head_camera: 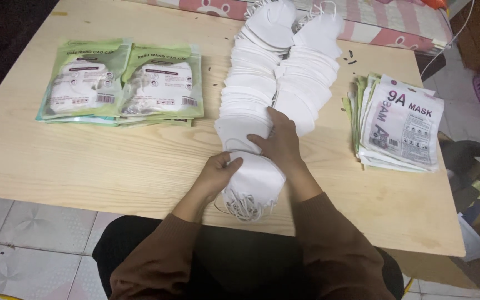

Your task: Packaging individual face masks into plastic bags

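Both hands, left hand point(216, 175) and right hand point(279, 143), clamped on small stack of white folded fabric masks point(254, 186) at pale wooden counter point(112, 161) edge.

Lighting: dim, warm, even from overhead. Counter point(140, 161) evenly lit, with soft shadows close under the fingers point(262, 141). White masks point(262, 83) beyond the fingers slightly washed out. Far-left corner falls dark. Mild softness and edge distortion; no motion blur.
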